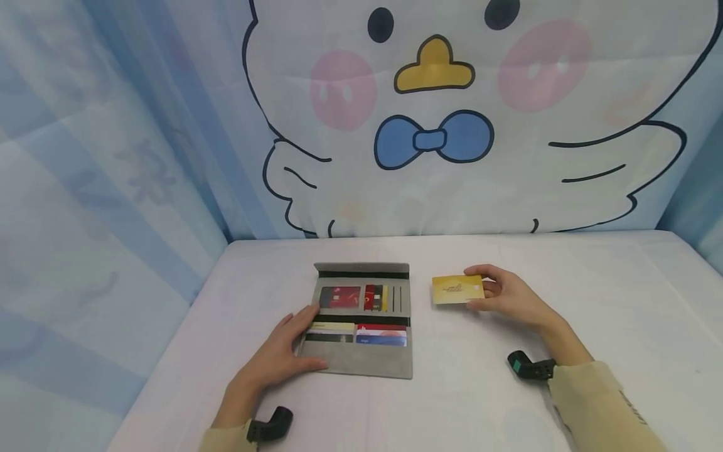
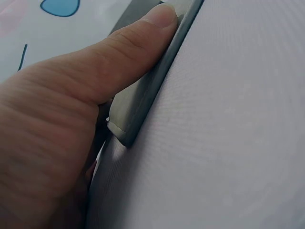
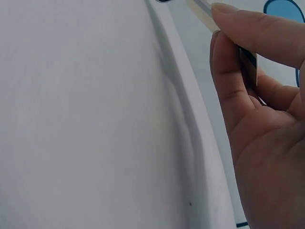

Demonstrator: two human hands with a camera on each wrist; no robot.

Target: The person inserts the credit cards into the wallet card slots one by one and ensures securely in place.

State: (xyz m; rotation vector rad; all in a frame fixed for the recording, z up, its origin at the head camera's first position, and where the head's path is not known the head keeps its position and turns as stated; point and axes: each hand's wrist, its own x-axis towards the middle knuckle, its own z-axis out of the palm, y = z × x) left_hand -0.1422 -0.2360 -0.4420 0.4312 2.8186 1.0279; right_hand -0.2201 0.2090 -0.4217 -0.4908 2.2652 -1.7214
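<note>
A grey card wallet [image 1: 367, 361] lies opened out on the table, with several bank cards in its slots. My left hand [image 1: 279, 348] holds the wallet at its left side, the thumb lying over the lower left part. In the left wrist view that thumb [image 2: 138, 47] presses on the grey cover near a stitched corner; the other fingers are mostly hidden. To the right of the wallet, my right hand [image 1: 511, 298] pinches a yellow card [image 1: 456, 290] by its right end, between thumb and fingers. The right wrist view shows only a sliver of this card.
A white cloth covers the table [image 1: 452, 389]. Behind it hangs a curtain [image 1: 350, 188] with a cartoon bird, and a blue-white curtain [image 1: 113, 220] flanks the left. Black wrist cameras sit on the left sleeve [image 1: 228, 439] and right sleeve [image 1: 599, 402].
</note>
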